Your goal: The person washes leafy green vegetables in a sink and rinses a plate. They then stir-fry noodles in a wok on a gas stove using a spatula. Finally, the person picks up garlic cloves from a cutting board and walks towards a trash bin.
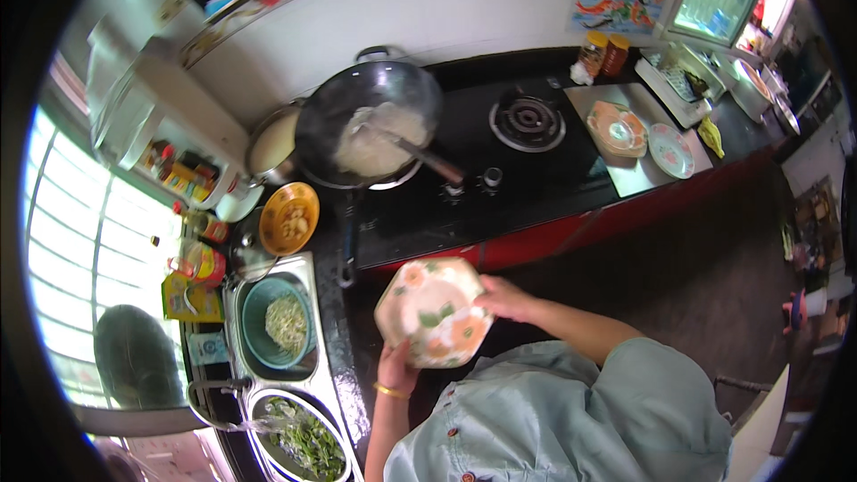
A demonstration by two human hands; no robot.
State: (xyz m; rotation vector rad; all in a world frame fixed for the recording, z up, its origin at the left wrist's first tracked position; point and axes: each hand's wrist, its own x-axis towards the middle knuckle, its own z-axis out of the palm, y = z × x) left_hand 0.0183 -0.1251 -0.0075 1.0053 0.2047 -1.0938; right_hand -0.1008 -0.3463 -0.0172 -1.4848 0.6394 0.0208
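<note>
I hold a flower-patterned dish (435, 311) with an angular rim in front of my body. My left hand (397, 367) grips its lower left edge, and a yellow bangle circles that wrist. On the opposite side, my right hand (507, 298) grasps the right rim. Beyond the dish, a large wok (311, 114) sits on the black gas hob with a pale, milky food (381, 147) inside. A spatula (428, 157) with a wooden handle leans in the wok, its blade down in the food.
Left is a double sink (321, 348) with a teal basin (251, 321) of shredded food, and leafy greens (308, 445) under running water. An orange bowl (268, 214) and a pot (271, 147) stand near the wok. More plates (671, 150) lie right of the bare burner (527, 119).
</note>
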